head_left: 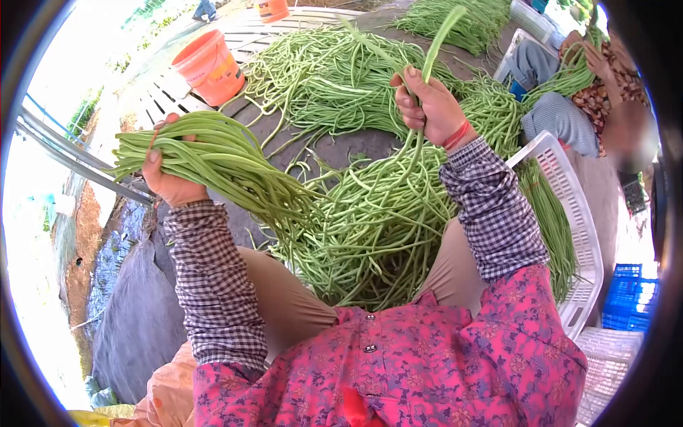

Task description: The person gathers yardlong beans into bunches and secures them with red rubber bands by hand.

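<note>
My left hand (173, 186) grips a thick bundle of long, thin green beans (217, 153); its drooping ends could snag in the tangled green bean heap (370, 231) between my beige-trousered knees (276, 283). My right hand (435, 108) pinches some long pale-green pods (441, 41), which sharp bending could snap.

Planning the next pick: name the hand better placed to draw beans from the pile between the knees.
Probably the right hand: it holds only a few beans near the pile, while the left hand grips a thick bundle.
</note>
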